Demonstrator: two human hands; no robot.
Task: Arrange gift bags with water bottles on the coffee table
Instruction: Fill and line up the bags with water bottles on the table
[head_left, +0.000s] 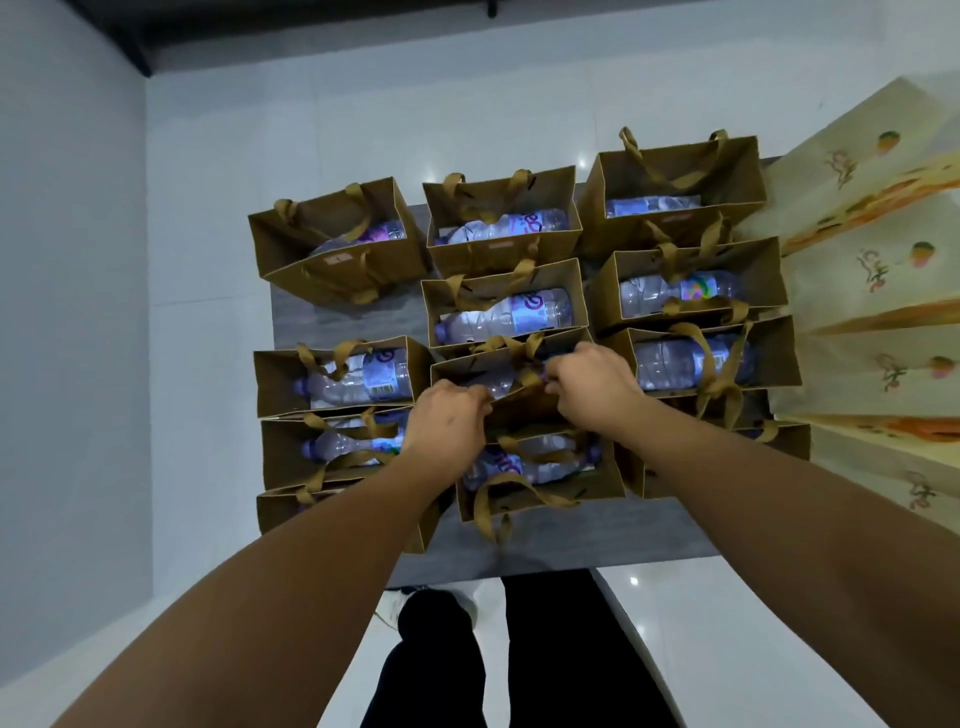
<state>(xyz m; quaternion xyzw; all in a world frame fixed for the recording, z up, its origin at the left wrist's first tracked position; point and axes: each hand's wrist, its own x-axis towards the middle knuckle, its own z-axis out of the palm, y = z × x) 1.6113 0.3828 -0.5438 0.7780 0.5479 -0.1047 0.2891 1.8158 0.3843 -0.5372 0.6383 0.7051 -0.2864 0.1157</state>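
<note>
Both arms reach straight out over the near edge of the grey table (597, 540), forearms bare and angled inward so the hands almost meet over the middle column of brown paper gift bags. The left hand (449, 421) is knuckles-up with fingers curled down onto the near rim of the middle bag (493, 371), gripping the paper edge. The right hand (592, 387) sits just beside it, fingers curled in and pinching that bag's ribbon handles (519, 351) at the top. So both are clamped on the same bag, third back in the centre column, and a clear water bottle (496, 382) lying on its side peeks out between the hands.

The rest of the bags stand open in three rough columns, packed close, each showing a bottle on its side with a purple-ish label. The far-left bag (337, 249) sits a bit crooked and apart from the ones behind it. Cream-coloured printed bags (878, 270) line the right side of the table. Dark trousers (519, 654) show below on white floor tile.
</note>
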